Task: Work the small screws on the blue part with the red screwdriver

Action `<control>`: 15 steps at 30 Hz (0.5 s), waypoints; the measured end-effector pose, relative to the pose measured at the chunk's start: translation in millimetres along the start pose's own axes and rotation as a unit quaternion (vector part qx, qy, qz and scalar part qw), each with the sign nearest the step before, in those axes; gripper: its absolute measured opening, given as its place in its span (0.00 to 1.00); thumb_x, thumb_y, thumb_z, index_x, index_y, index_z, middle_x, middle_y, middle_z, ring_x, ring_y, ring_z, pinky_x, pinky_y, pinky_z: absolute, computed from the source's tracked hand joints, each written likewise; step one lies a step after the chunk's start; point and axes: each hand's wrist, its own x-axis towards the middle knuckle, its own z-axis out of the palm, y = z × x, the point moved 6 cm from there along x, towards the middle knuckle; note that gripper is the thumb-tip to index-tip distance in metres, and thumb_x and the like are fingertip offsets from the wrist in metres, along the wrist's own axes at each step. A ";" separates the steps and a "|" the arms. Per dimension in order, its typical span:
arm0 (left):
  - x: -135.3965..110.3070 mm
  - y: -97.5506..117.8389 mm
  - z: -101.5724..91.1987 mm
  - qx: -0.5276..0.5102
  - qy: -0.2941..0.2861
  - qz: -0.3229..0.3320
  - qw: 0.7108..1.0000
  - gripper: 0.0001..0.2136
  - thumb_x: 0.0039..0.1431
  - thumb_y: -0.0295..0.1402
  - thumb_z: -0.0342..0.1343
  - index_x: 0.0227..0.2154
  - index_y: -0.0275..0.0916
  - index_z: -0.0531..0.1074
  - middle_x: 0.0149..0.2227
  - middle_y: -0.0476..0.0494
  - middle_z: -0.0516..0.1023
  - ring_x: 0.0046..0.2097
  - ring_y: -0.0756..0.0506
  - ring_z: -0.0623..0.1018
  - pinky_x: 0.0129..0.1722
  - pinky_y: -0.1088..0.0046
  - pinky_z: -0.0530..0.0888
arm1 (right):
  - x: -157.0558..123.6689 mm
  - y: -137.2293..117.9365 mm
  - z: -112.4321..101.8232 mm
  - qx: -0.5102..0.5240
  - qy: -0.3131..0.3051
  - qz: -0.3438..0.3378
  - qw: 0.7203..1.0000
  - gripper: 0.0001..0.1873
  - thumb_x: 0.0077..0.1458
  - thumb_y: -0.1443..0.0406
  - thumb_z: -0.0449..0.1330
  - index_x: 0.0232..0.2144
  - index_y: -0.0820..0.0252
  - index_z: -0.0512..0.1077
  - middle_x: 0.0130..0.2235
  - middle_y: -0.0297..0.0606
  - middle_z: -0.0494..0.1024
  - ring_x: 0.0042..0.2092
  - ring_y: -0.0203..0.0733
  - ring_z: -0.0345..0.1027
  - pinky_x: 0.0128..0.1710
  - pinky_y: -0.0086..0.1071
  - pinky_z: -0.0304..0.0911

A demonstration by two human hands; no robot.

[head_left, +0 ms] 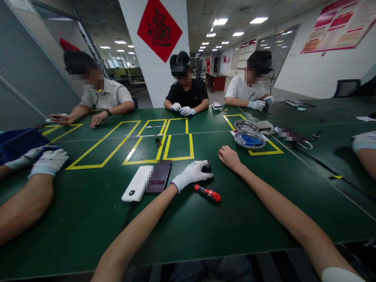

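Observation:
In a white glove, my left hand [190, 174] is closed around a small black part with a metal top [207, 165], holding it upright on the green table. Just under that hand lies a screwdriver [208, 193] with a red and black handle; the glove hides part of its shaft. My right hand [229, 157] is bare and rests on the table further right, fingers curled together. Tiny dark bits show by its fingertips, and whatever they pinch is too small to name. A similar black and metal part [158, 140] stands beyond my left hand.
Left of my left hand lie a white power bank [136, 184] with a cable and a dark phone [158, 177]. Metal bowls [249, 140] with blue contents sit beyond my right hand. Yellow tape [178, 158] marks rectangles. Several other people sit around the table.

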 end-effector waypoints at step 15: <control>10.4 -10.7 4.5 -0.206 0.120 -0.001 0.971 0.15 0.51 0.42 0.58 0.35 0.35 0.73 0.33 0.46 0.77 0.34 0.48 0.75 0.34 0.73 0.70 | -35.5 -43.4 -4.4 0.500 0.092 0.085 0.857 0.10 0.56 0.59 0.57 0.34 0.60 0.72 0.34 0.38 0.76 0.35 0.40 0.71 0.35 0.33 0.68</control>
